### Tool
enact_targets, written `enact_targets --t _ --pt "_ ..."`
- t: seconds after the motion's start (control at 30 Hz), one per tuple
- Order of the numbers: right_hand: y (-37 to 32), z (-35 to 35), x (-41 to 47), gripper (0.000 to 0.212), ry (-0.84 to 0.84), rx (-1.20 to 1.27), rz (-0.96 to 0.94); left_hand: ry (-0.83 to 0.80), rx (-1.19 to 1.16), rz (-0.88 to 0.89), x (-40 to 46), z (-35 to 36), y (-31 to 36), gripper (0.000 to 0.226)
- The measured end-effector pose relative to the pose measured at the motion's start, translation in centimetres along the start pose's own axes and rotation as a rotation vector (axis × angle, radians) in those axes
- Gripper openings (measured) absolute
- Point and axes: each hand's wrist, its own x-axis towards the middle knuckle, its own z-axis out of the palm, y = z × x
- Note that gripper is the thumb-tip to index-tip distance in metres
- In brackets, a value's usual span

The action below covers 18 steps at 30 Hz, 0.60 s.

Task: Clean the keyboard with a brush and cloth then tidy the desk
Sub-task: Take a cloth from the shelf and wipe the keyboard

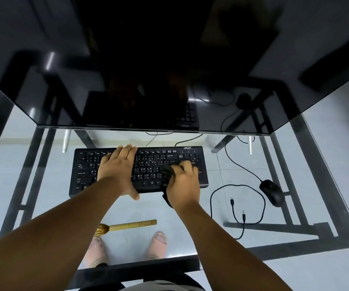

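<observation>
I am seeing the keyboard (140,171) lying mid-worktop (308,164), before the monitor (148,70) | left hand (118,171) resting on its left half | right hand (183,185) holding the cloth (167,171) on its right half | brush (127,226) lying nearer me | mouse (272,192) sitting right, cable (237,206) looping between.

Both our bare forearms enter from the lower corners of the frame and converge toward the centre. Our left hand (118,171) lies palm down at centre left, fingers straight and together, thumb splayed toward the lower edge. Our right hand (183,183), at centre right, has curled fingers gripping a dark cloth (168,171), knuckles up, wrist straight.
</observation>
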Motion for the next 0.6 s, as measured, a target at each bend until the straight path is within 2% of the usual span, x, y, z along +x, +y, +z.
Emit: enact_targets --t 0.1,0.23,0.37,0.5,0.6 --pt "0.2 -0.1 0.3 0.030 -0.073 -0.007 -0.071 -0.003 0.001 0.005 0.0 0.2 0.0 0.150" --pt "-0.6 0.2 0.2 0.030 0.002 0.021 0.043 0.006 0.001 0.018 0.1 0.3 -0.1 0.149" --pt "-1.4 0.5 0.1 0.028 -0.075 0.057 -0.078 0.022 -0.008 0.040 0.2 0.5 -0.6 0.148" --pt "-1.3 0.6 0.0 0.028 -0.003 0.072 0.020 0.024 -0.021 0.061 0.2 0.9 -1.2 0.147" --pt "-2.3 1.0 0.0 0.028 -0.076 0.085 -0.113 0.033 -0.011 0.078 0.2 0.9 -1.6 0.147"
